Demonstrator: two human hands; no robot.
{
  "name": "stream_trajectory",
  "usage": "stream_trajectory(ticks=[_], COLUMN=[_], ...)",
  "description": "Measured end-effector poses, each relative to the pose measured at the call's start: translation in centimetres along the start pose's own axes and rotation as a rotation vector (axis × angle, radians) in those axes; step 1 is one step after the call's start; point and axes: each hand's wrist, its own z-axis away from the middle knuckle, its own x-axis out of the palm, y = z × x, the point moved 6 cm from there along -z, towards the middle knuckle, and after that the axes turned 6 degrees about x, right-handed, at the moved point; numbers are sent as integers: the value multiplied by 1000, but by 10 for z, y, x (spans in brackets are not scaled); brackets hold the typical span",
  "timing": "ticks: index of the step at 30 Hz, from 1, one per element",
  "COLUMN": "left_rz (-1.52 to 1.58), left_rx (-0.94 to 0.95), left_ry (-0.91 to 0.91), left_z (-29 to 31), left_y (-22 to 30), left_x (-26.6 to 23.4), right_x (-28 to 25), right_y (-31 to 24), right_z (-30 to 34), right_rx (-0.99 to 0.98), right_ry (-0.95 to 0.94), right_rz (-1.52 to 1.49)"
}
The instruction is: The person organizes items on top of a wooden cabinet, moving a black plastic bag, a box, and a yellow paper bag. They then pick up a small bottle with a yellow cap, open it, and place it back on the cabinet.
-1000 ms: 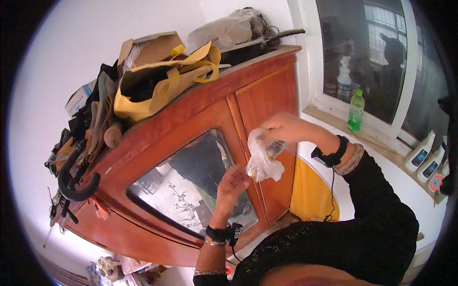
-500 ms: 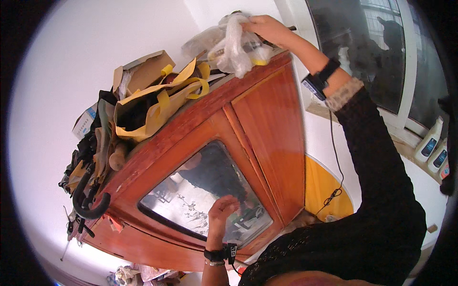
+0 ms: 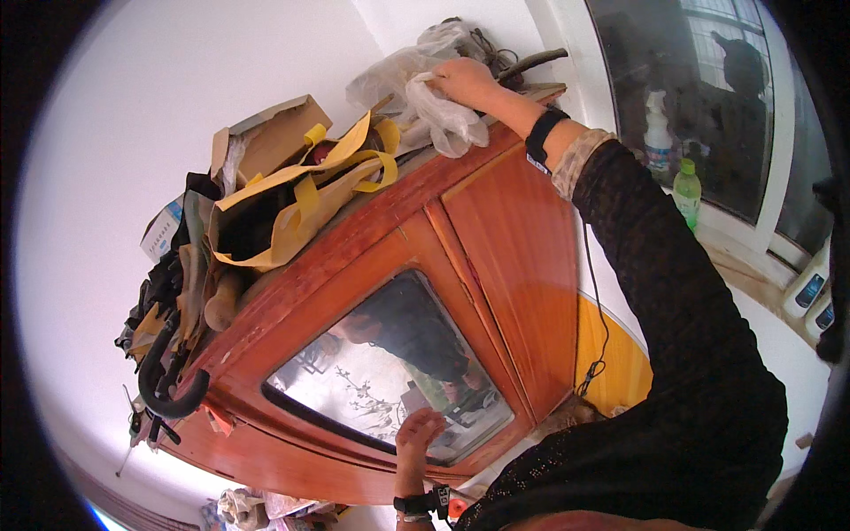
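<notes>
Up on top of the reddish wooden wardrobe, my right hand (image 3: 467, 82) grips a crumpled clear plastic bag (image 3: 447, 115). The bag droops over the wardrobe's top edge; its contents cannot be made out. More clear plastic (image 3: 390, 75) lies behind and to the left of it. A dark stick-like piece (image 3: 534, 64) and a dark cord are just beyond my right hand. Lower down, my left hand (image 3: 420, 431) is raised before the mirror (image 3: 354, 376) in the wardrobe door, its fingers loosely bent and holding nothing.
Left of the bag, a yellow-handled tote (image 3: 274, 239), an opened cardboard box (image 3: 274, 133) and an umbrella with a curved black handle (image 3: 181, 400) crowd the wardrobe (image 3: 500, 248) top. A green bottle (image 3: 687, 190) and white bottles (image 3: 806, 283) stand by the window at right.
My right hand has drawn the plastic bag slightly left and down, uncovering the stick and cord behind. My left hand has sunk a little. The green bottle has come into sight.
</notes>
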Motion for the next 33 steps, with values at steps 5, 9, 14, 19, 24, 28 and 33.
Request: stream_trajectory(ticks=[5,9,14,19,24,28,33], left_rz=[5,-23,0,38,50,34,81], left_rx=[-41,-60,-105,-153,-151,-191,-196], left_ry=[-27,-33,-12,6,7,12,-1], left_z=[-6,-12,-12,-12,-11,-13,-13], left_y=[-15,-22,-36,-47,-54,-64,-77], left_x=[5,10,7,-1,-3,-11,-21], right_x=[-2,10,5,7,28,31,13], right_y=[-13,-37,-28,-18,-46,-42,-14], right_z=[-10,-15,-18,-10,30,38,40], right_rx=[26,69,145,136,31,8,26], right_ry=[17,-3,80,-11,-188,-330,-407], right_rz=[212,147,-138,-176,-429,-345,-442])
